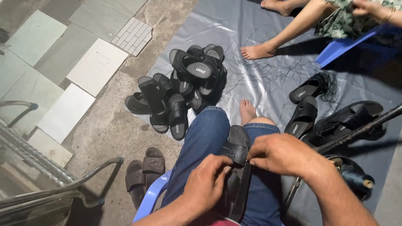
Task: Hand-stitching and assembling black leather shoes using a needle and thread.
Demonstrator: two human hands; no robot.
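a: what's in my hands right now?

b: a dark sandal (237,167), lying on my lap between the knees of my blue jeans (205,138). my left hand (206,184) has its grip closed on the strap edge, fingers pinched. my right hand (278,154) is closed on the strap from the other side.

a: and around me?

b: a pile of black sandals (184,90) on the grey plastic sheet (251,33) ahead, a few more sandals (331,115) to my right, and a thread spool (356,179) near my right forearm. another person's foot (256,52) rests on the sheet.
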